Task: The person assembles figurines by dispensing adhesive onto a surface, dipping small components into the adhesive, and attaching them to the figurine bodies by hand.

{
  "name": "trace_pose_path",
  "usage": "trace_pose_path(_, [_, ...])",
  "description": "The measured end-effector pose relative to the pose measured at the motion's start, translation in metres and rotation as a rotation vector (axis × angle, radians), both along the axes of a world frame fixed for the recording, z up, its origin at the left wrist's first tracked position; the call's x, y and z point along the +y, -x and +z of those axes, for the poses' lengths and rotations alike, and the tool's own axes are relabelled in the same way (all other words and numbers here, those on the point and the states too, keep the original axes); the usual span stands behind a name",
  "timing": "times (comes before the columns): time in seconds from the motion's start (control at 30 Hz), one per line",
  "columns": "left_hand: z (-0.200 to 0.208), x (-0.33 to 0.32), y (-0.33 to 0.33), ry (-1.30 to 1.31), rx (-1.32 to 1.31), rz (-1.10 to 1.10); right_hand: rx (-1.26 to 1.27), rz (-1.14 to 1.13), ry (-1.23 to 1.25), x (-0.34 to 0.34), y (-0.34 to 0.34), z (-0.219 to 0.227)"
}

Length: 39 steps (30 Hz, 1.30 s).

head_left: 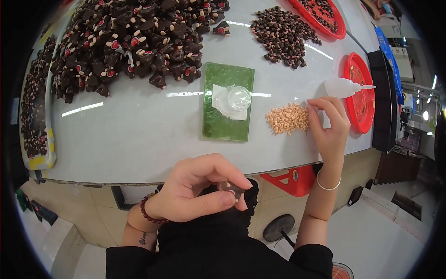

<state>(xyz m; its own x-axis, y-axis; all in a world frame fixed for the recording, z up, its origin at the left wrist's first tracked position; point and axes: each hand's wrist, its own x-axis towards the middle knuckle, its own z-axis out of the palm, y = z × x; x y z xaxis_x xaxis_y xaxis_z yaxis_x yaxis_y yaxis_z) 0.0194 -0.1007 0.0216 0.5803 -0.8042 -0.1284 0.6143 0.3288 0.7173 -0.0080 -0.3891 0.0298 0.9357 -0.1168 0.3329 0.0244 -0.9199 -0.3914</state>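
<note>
Close to my body, my left hand [195, 193] pinches a small dark brown figurine piece [233, 189] between thumb and fingers, above the table's near edge. My right hand [332, 124] is at the right end of a small heap of beige pieces [285, 119], its thumb and forefinger tips together; anything between them is too small to make out. Left of that heap lies a green slab [210, 126] bearing a white sheet and a clear, shiny round dish or blob [239, 98]. A white squeeze bottle [341, 87] with a thin nozzle lies just beyond my right hand.
Dark brown figurines with beige and red parts form a large pile [125, 46] at far left. A tray [45, 162] of similar pieces runs along the left. Small dark parts [283, 37] lie at the back, near a red tray [343, 30]. Another red tray [370, 123] sits right.
</note>
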Motion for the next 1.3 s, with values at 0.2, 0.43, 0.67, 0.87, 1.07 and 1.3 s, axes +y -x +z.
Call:
trace_pose_path(0.2, [0.001,0.000,0.000,-0.007,-0.001,0.024,-0.063,0.001,-0.098,0.006,-0.004,0.006])
trace_pose_path(0.43, [0.005,-0.011,-0.001,-0.084,-0.450,0.042,-0.124,0.333,-0.475,0.081,0.024,0.034])
trace_pose_path(0.67, [0.003,-0.014,0.004,-0.114,-0.586,0.135,-0.128,0.421,-0.528,0.104,0.029,0.023])
trace_pose_path(0.87, [0.002,-0.013,0.007,-0.189,-0.685,0.278,-0.137,0.427,-0.552,0.106,0.030,0.020])
trace_pose_path(1.07, [-0.003,-0.015,0.007,-0.300,-1.073,0.576,-0.034,0.366,-0.636,0.108,0.031,0.026])
trace_pose_path(1.3, [-0.005,-0.005,0.005,-0.376,-1.221,0.592,0.053,0.346,-0.578,0.111,0.026,0.035])
